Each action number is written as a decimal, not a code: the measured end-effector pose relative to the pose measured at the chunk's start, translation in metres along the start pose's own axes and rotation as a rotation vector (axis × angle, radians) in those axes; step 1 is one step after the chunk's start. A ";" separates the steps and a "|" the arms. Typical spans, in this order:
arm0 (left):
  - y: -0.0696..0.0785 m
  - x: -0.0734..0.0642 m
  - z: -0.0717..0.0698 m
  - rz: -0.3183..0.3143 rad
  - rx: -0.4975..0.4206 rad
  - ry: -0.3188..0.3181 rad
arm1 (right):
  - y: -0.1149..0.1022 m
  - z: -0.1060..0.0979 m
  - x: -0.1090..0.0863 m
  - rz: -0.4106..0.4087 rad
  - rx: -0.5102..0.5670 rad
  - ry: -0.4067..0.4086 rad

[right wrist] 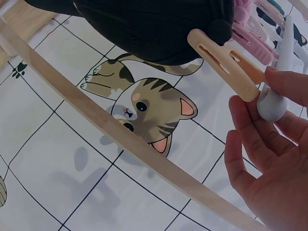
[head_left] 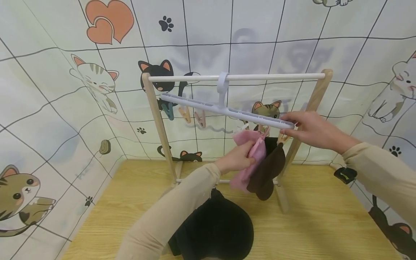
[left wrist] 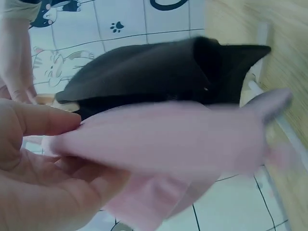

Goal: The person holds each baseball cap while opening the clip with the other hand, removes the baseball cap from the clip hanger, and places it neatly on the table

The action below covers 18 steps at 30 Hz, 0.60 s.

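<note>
Left hand: the left hand (head_left: 236,158) pinches the pink cap (head_left: 259,153) between thumb and fingers, gripping folded cloth along one side.
Right hand: the right hand (head_left: 313,130) pinches the right end of the grey hanger (head_left: 240,114), thumb on one side and fingers on the other; a fingertip lies just beside the tan clip (right wrist: 224,65), and whether they touch I cannot tell.
Pink cap: below the hanger's right half, beside the brown cap (head_left: 269,169), with a pink clip (right wrist: 252,45) at its top.
Brown cap: hangs from the tan clip near the hanger's right end, peak downward; it looks nearly black in the wrist views.
Hanger: hooked over the white top rod (head_left: 276,77) of the rack, tilted, its right end lower than its left.
Spare clips: a teal clip (head_left: 168,111), a peach clip (head_left: 185,114) and a second pink clip (head_left: 200,119) hang in a row under the hanger's left half.
Rack: wooden posts (head_left: 157,122) stand on the wood-grain tabletop (head_left: 325,202).
Black cloth item: the black cloth item (head_left: 221,224) lies in front of the rack, partly hidden by the left beige sleeve (head_left: 175,202).
Backdrop: a white sheet (head_left: 208,21) with grid lines, cartoon cats and paw prints.
</note>
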<state>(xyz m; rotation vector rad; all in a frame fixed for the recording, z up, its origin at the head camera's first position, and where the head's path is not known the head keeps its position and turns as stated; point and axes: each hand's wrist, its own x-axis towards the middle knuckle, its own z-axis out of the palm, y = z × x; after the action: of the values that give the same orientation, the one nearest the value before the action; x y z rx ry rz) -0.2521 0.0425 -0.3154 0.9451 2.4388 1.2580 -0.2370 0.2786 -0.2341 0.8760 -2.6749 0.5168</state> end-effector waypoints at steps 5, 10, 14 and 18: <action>0.000 0.002 -0.004 -0.049 -0.124 -0.018 | 0.001 0.003 -0.001 0.009 -0.011 -0.008; -0.001 0.005 -0.007 -0.031 -0.112 -0.018 | 0.002 0.004 0.000 -0.006 -0.017 -0.005; -0.001 0.004 -0.010 -0.010 -0.030 -0.005 | 0.003 0.005 0.000 -0.041 -0.027 0.006; 0.000 0.004 -0.010 -0.003 -0.002 0.010 | 0.001 0.009 0.001 -0.057 -0.091 0.087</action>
<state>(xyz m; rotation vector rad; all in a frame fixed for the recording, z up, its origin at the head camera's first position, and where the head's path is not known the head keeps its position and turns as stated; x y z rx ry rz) -0.2602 0.0387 -0.3093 0.9362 2.4451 1.2669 -0.2397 0.2756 -0.2426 0.8804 -2.5650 0.4075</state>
